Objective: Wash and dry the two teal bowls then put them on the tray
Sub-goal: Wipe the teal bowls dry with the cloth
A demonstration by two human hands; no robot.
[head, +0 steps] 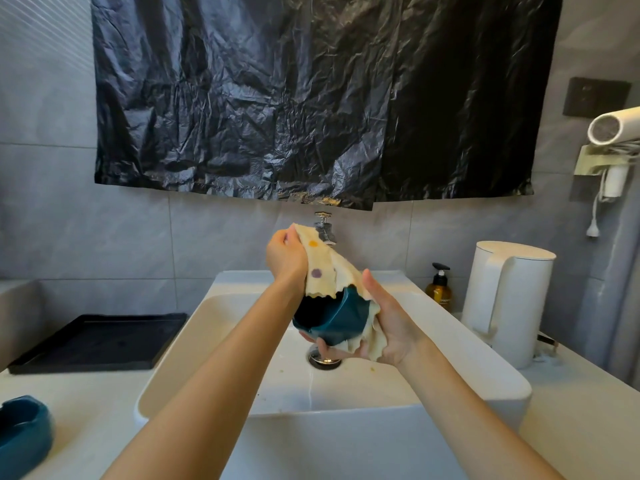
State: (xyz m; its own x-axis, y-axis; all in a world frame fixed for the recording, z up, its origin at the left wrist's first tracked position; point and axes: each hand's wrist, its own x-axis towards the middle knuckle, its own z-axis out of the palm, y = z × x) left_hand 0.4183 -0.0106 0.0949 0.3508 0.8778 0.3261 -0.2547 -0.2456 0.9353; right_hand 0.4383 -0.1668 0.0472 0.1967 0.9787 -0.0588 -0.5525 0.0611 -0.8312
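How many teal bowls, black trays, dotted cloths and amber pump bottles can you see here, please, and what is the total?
Teal bowl: 2
Black tray: 1
Dotted cloth: 1
Amber pump bottle: 1
Total: 5

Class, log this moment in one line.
left hand: grips cloth | right hand: holds teal bowl over sink | second bowl: on counter | tray: no bowls

Left hand grips cloth, right hand cradles teal bowl over sink
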